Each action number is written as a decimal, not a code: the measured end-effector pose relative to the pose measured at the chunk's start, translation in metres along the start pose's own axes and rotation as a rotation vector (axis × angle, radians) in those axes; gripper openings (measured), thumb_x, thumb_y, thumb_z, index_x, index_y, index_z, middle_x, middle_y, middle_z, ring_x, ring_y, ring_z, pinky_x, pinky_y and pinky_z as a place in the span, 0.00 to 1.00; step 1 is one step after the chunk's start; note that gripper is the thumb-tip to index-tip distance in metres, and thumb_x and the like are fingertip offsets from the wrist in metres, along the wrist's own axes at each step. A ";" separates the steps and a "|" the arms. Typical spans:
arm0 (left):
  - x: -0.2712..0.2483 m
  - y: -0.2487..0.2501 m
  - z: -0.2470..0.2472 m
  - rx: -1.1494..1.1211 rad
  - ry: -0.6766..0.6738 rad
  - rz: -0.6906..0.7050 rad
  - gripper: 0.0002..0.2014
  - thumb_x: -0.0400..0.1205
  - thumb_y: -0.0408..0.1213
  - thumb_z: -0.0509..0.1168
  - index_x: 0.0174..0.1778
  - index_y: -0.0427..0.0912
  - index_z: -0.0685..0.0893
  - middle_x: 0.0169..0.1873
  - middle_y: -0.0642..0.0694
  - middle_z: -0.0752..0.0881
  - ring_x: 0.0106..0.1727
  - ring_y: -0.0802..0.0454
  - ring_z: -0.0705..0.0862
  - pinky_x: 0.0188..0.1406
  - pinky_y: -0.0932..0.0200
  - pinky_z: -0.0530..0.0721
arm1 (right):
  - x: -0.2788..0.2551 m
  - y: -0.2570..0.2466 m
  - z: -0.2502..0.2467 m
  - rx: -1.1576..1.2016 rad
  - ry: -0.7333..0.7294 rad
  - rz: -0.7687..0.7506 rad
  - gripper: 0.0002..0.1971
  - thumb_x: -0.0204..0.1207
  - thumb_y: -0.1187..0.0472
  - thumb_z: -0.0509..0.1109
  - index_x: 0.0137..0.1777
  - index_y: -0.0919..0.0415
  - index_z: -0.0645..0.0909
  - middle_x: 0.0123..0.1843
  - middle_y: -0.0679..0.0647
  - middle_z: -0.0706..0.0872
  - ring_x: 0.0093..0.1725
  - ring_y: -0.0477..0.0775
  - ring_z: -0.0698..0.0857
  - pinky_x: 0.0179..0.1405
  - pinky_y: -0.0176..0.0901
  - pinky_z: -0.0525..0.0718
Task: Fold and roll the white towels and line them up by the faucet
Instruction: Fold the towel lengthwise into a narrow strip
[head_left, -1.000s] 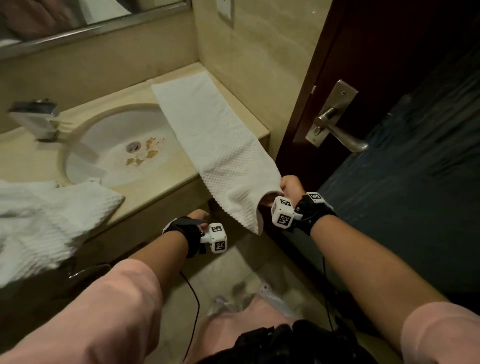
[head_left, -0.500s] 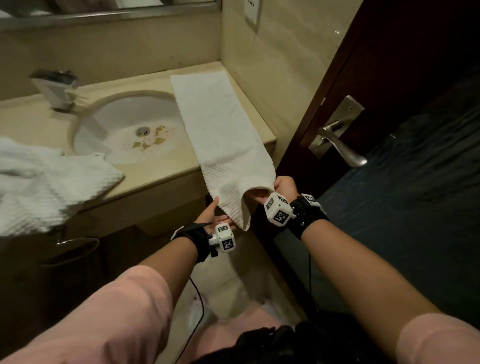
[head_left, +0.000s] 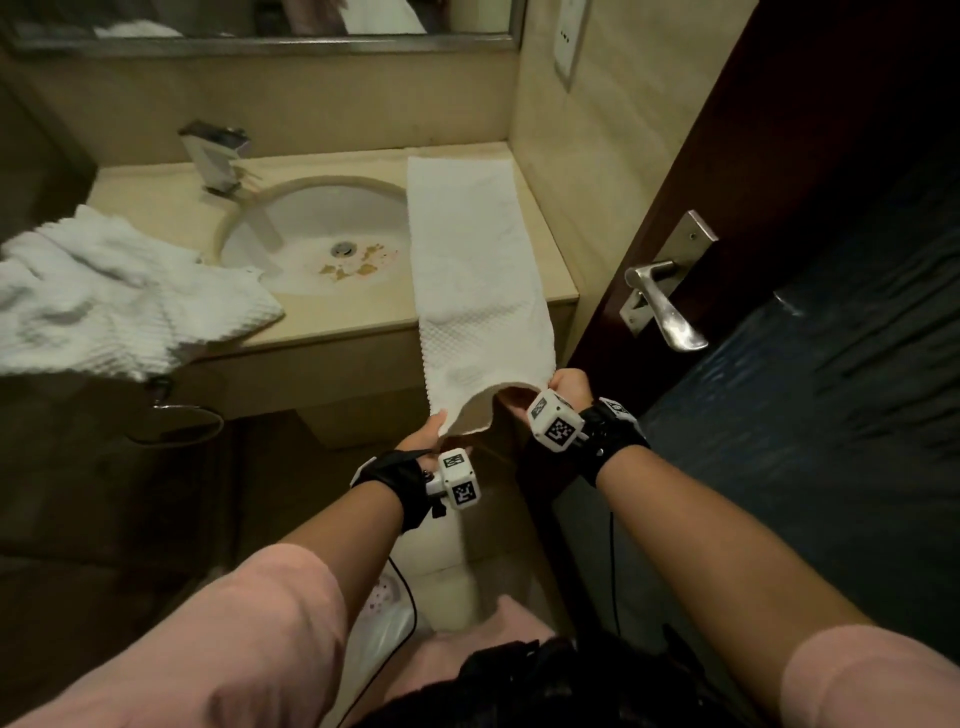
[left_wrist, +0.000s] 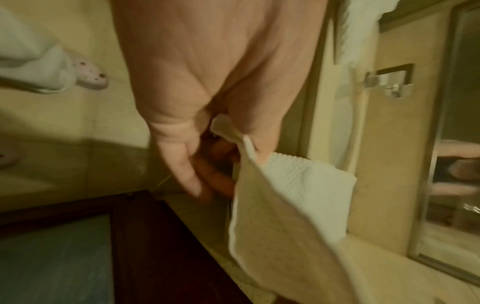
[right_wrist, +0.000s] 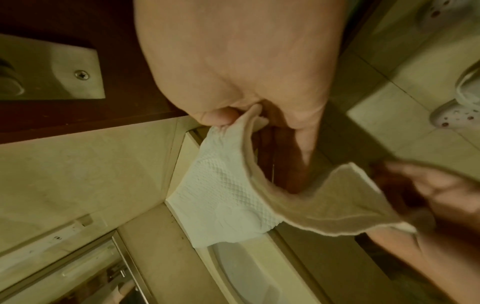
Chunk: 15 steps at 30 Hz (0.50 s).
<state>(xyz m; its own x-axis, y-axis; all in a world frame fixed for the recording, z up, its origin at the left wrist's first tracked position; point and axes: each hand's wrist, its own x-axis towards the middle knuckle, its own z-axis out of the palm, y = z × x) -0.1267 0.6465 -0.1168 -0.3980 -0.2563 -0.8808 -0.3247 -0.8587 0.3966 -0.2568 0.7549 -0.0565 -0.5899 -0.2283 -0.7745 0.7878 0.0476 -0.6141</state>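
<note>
The folded white towel (head_left: 470, 270) lies along the surface beyond both hands, its near end overhanging. Left hand (head_left: 423, 436) and right hand (head_left: 569, 387) each pinch a corner. Soft, light, limp: grip corners only.

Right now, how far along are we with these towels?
Early. Done: one towel is folded into a long strip beside the sink. In hand: left hand and right hand pinch its hanging end. Left: rolling it, the crumpled towel, lining up by the faucet.
</note>
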 end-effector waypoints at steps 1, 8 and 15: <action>0.002 0.000 -0.006 0.004 0.002 0.013 0.17 0.82 0.49 0.66 0.57 0.38 0.82 0.46 0.36 0.86 0.44 0.41 0.85 0.54 0.47 0.85 | 0.007 0.003 -0.004 -0.017 -0.043 0.010 0.35 0.61 0.71 0.55 0.72 0.54 0.73 0.72 0.59 0.76 0.72 0.77 0.73 0.67 0.64 0.76; -0.005 0.025 -0.027 0.109 0.001 0.111 0.09 0.85 0.37 0.62 0.56 0.36 0.74 0.55 0.43 0.83 0.62 0.33 0.83 0.59 0.61 0.82 | 0.029 0.023 -0.036 -0.062 0.030 0.002 0.08 0.65 0.70 0.52 0.32 0.57 0.63 0.31 0.56 0.70 0.28 0.57 0.70 0.36 0.42 0.73; -0.006 0.034 -0.046 0.047 0.042 0.197 0.04 0.83 0.25 0.61 0.52 0.31 0.77 0.48 0.36 0.81 0.40 0.46 0.81 0.55 0.56 0.84 | 0.032 0.028 -0.047 -0.304 0.023 -0.004 0.10 0.75 0.74 0.49 0.36 0.66 0.67 0.29 0.56 0.67 0.25 0.51 0.65 0.19 0.37 0.69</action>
<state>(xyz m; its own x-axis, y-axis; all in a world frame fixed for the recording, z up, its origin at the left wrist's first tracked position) -0.0961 0.5986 -0.1100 -0.4222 -0.4362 -0.7947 -0.2841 -0.7688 0.5729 -0.2621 0.7946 -0.1051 -0.5992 -0.2071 -0.7734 0.6988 0.3361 -0.6314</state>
